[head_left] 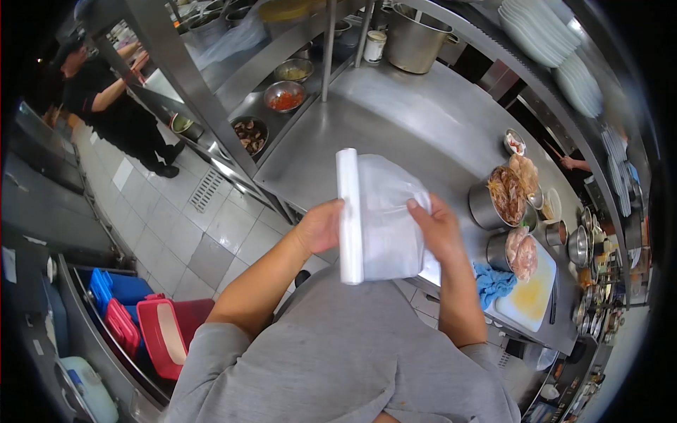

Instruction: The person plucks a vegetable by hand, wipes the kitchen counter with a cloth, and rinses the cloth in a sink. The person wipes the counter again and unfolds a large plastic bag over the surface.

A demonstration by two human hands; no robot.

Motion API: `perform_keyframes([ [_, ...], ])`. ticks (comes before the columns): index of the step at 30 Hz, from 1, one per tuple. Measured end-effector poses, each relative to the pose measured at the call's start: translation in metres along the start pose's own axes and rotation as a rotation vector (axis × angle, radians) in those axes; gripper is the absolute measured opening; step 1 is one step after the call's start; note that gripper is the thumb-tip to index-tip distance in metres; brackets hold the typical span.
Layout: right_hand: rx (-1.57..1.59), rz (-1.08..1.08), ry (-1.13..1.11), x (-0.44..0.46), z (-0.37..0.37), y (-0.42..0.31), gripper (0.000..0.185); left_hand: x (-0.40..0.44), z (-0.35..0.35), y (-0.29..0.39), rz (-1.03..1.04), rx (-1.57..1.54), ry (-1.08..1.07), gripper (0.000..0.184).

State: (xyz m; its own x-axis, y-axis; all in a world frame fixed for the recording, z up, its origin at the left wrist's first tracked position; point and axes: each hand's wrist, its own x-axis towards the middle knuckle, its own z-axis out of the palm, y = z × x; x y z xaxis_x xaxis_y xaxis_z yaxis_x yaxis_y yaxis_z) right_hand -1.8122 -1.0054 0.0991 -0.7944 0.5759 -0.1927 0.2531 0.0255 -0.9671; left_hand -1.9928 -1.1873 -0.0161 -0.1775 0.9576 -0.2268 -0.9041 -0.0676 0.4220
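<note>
In front of my chest is a white roll of clear plastic bags (350, 218), upright and close to the front edge of the steel counter. My left hand (323, 225) is closed around the roll's left side, its fingers partly hidden behind it. A loose plastic bag (388, 233) stretches from the roll to the right. My right hand (437, 227) pinches its far edge, thumb in front and the other fingers mostly out of sight. A crumpled blue cloth (493, 283) lies to the right, beside a stained white cutting board (530, 296).
On the steel counter (395, 113) stand a pot of dark marinated meat (506, 194), a pot with pale raw meat (522, 254) and a large stockpot (416, 42). Bowls of chopped red food (285, 97) line the left shelf. A co-worker (116, 106) stands at far left.
</note>
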Motion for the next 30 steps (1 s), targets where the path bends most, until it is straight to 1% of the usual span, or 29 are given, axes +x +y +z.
perform_keyframes([
  [1, -0.004, 0.004, -0.009, -0.006, -0.005, -0.017, 0.028, -0.005, -0.003, 0.0, 0.006, -0.007, 0.006, 0.068],
  [3, -0.065, -0.171, 0.066, -0.015, -0.014, -0.043, 0.024, -0.012, -0.006, 0.001, 0.099, -0.074, -0.078, 0.078],
  [5, -0.197, -0.253, 0.214, -0.016, -0.039, -0.043, 0.02, -0.022, -0.007, 0.002, 0.148, -0.105, -0.048, 0.08],
  [6, -0.169, -0.269, 0.24, -0.022, -0.053, -0.055, 0.018, -0.027, -0.007, 0.005, 0.192, -0.127, -0.023, 0.082],
  [7, -0.148, -0.344, 0.28, -0.019, -0.069, -0.057, 0.019, -0.033, -0.009, 0.01, 0.167, -0.157, -0.078, 0.083],
  [8, -0.11, -0.303, 0.31, -0.026, -0.076, -0.072, 0.022, -0.038, -0.016, 0.012, 0.172, -0.163, -0.079, 0.083],
  [9, -0.151, -0.308, 0.304, -0.025, -0.097, -0.066, 0.027, -0.043, -0.025, 0.011, 0.186, -0.105, -0.012, 0.085],
  [10, -0.155, -0.309, 0.303, -0.023, -0.113, -0.066, 0.027, -0.047, -0.037, 0.009, 0.198, -0.047, 0.055, 0.086],
  [11, -0.165, -0.298, 0.413, -0.022, -0.128, -0.067, 0.03, -0.051, -0.053, 0.005, 0.188, -0.044, 0.1, 0.09],
  [12, -0.173, -0.286, 0.524, -0.02, -0.145, -0.066, 0.032, -0.057, -0.058, 0.005, 0.188, -0.045, 0.097, 0.09],
  [13, -0.175, -0.286, 0.527, -0.019, -0.167, -0.061, 0.032, -0.063, -0.062, 0.005, 0.175, -0.036, 0.116, 0.091],
  [14, -0.208, -0.308, 0.534, -0.018, -0.191, -0.053, 0.037, -0.066, -0.064, 0.003, 0.16, -0.027, 0.135, 0.092],
  [15, -0.242, -0.329, 0.541, -0.017, -0.209, -0.046, 0.041, -0.069, -0.055, 0.001, 0.209, -0.05, 0.156, 0.086],
  [16, -0.245, -0.325, 0.546, -0.018, -0.218, -0.042, 0.041, -0.071, -0.053, 0.003, 0.203, -0.052, 0.153, 0.086],
  [18, -0.917, -0.197, 0.659, -0.022, -0.231, -0.034, 0.053, -0.07, -0.051, 0.009, 0.122, 0.0, 0.161, 0.077],
  [19, -1.177, -0.236, 0.672, -0.021, -0.229, -0.019, 0.065, -0.068, -0.042, 0.014, 0.117, -0.001, 0.156, 0.077],
  [20, -1.179, -0.232, 0.678, -0.019, -0.225, -0.007, 0.065, -0.064, -0.03, 0.019, 0.104, 0.123, 0.168, 0.074],
  [21, -1.383, -0.187, 0.776, -0.017, -0.2, -0.004, 0.068, -0.06, -0.019, 0.022, 0.091, 0.247, 0.178, 0.071],
  [22, -1.586, -0.138, 0.872, -0.013, -0.173, -0.001, 0.07, -0.055, -0.01, 0.024, 0.09, 0.249, 0.172, 0.071],
  [24, -1.172, -0.596, 0.597, -0.003, -0.121, 0.015, 0.072, -0.047, 0.006, 0.024, 0.107, 0.318, 0.159, 0.07],
  [25, -0.995, -0.487, 0.502, -0.002, -0.083, 0.02, 0.079, -0.044, 0.013, 0.024, 0.093, 0.324, 0.155, 0.07],
  [26, -0.756, -0.535, 0.359, 0.006, -0.054, 0.035, 0.078, -0.041, 0.019, 0.023, 0.086, 0.314, 0.118, 0.07],
  [28, -0.66, -0.559, 0.135, 0.006, 0.009, 0.018, 0.078, -0.038, 0.023, 0.021, 0.068, 0.312, 0.074, 0.069],
  [30, -0.626, -0.14, -0.072, 0.002, 0.04, -0.006, 0.072, -0.036, 0.014, 0.018, 0.124, 0.104, -0.053, 0.067],
])
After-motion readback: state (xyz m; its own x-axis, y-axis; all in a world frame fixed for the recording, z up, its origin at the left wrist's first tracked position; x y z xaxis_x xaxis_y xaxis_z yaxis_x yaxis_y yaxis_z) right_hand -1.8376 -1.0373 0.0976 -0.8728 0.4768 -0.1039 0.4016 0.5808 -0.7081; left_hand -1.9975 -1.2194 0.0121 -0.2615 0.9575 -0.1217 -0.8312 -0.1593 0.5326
